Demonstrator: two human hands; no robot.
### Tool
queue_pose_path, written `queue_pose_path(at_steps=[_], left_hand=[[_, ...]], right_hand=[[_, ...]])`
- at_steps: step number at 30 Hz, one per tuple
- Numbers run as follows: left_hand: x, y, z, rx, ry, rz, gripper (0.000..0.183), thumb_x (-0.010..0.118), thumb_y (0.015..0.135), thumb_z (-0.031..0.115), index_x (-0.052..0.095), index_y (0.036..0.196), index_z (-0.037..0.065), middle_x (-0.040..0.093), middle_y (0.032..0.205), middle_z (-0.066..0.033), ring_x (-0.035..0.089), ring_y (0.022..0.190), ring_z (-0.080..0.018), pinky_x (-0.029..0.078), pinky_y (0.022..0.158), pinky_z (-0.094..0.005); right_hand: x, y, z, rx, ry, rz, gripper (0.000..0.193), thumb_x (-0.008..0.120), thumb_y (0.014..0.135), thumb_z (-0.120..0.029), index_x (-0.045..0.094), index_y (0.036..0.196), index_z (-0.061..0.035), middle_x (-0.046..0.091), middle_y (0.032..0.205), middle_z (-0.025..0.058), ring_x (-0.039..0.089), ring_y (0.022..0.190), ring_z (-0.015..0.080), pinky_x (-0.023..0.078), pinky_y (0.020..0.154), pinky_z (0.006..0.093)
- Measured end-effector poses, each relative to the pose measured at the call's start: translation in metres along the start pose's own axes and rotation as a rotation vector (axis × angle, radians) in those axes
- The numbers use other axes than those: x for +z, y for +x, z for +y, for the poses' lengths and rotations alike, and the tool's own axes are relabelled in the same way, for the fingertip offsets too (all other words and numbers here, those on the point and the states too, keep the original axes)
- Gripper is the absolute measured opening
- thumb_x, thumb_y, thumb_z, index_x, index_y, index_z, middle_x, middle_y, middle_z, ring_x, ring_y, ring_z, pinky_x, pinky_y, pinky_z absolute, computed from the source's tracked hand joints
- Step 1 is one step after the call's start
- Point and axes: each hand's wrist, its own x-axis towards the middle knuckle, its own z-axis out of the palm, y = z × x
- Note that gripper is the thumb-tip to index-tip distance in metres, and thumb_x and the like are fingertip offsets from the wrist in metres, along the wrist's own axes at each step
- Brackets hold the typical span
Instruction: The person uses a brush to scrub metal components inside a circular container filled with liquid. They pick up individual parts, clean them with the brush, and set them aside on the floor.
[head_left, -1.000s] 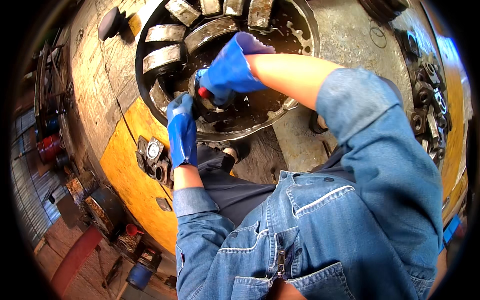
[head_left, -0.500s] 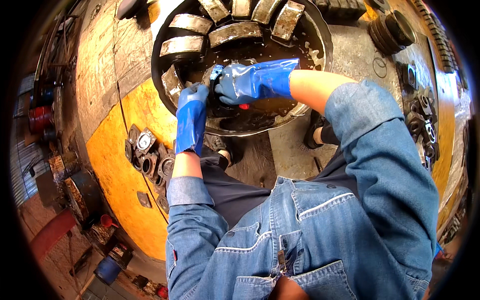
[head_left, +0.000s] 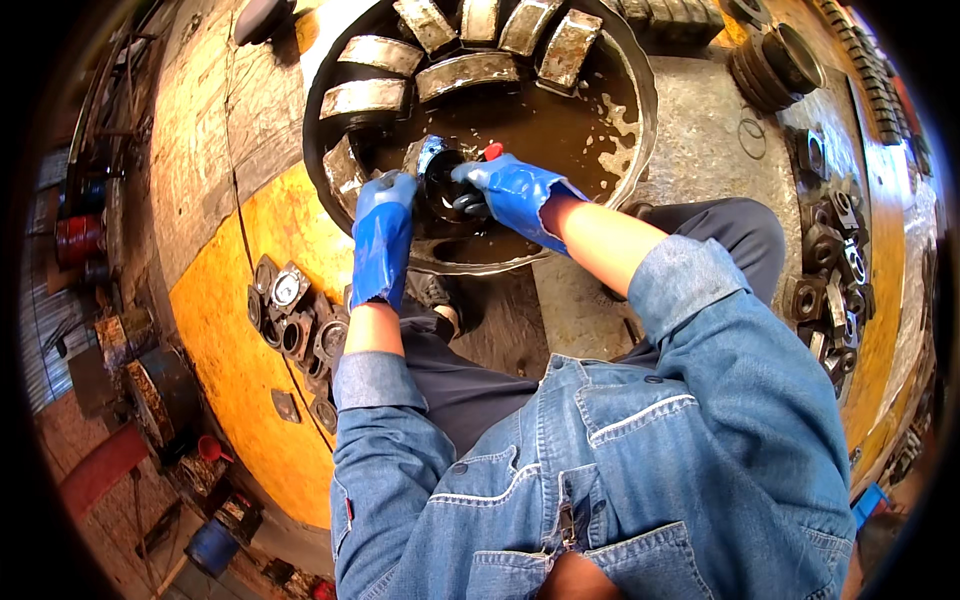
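Observation:
Both my hands wear blue rubber gloves and work over a wide round basin point(head_left: 648, 140) of murky brown liquid. My left hand point(head_left: 384, 200) is closed on the left edge of a dark hollow metal part point(head_left: 432, 165), whose wet rim shines. At the part's right side, my right hand point(head_left: 500, 185) is closed around a tool with a red end point(head_left: 493, 151); the glove hides most of it, and its kind cannot be made out. Several curved metal blocks point(head_left: 470, 73) lie along the basin's far and left sides, partly out of the liquid.
Flat metal pieces with round holes point(head_left: 293, 335) lie on the yellow floor sheet at left. More metal parts point(head_left: 835, 260) are heaped at right, near thin rings point(head_left: 752, 138) and a stack of dark round rims point(head_left: 778, 65). My knee point(head_left: 740, 235) is right of the basin.
My right hand has drawn back toward me and turned, and the red end has swung from below the hand to above it. My left hand stays on the metal part. My right knee has come into view.

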Motion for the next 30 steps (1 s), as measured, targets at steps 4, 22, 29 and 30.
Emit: queue_pose_path(at_steps=[4,22,29,30], left_hand=[[0.003,0.005,-0.003,0.016,-0.009,0.008,0.037,0.065,0.092,0.032,0.078,0.107,0.0,0.076,0.087,-0.0121,0.07,0.083,-0.0209,0.054,0.078,-0.0375],[-0.004,-0.019,0.016,-0.032,-0.124,-0.003,0.043,0.068,0.094,0.03,0.077,0.122,-0.002,0.077,0.094,-0.0079,0.068,0.083,-0.0163,0.053,0.077,-0.0309],[-0.01,-0.011,-0.005,-0.017,-0.182,-0.003,0.043,0.068,0.095,0.029,0.077,0.124,-0.001,0.078,0.097,-0.0074,0.069,0.086,-0.0169,0.054,0.08,-0.0312],[-0.011,-0.01,-0.01,-0.033,-0.195,0.008,0.043,0.068,0.095,0.028,0.077,0.124,-0.001,0.078,0.097,-0.0073,0.069,0.086,-0.0171,0.054,0.08,-0.0312]], right_hand=[[0.014,0.026,0.006,0.18,0.652,0.103,0.053,0.062,0.106,-0.046,0.058,0.139,-0.0044,0.07,0.126,0.0169,0.074,0.102,0.0332,0.064,0.084,0.0462],[-0.023,0.034,0.011,-0.3,-0.035,-0.082,0.034,0.068,0.103,-0.025,0.071,0.124,0.0015,0.079,0.107,0.0145,0.079,0.095,0.0246,0.064,0.082,0.0334],[-0.001,0.005,-0.058,-0.089,-0.722,-0.336,0.036,0.068,0.1,-0.039,0.077,0.119,-0.0091,0.08,0.105,0.01,0.071,0.086,0.0181,0.054,0.084,0.0364],[0.01,-0.001,-0.076,-0.139,-0.993,-0.384,0.03,0.067,0.099,-0.034,0.077,0.118,-0.0133,0.079,0.104,0.012,0.073,0.09,0.025,0.055,0.084,0.0436]])
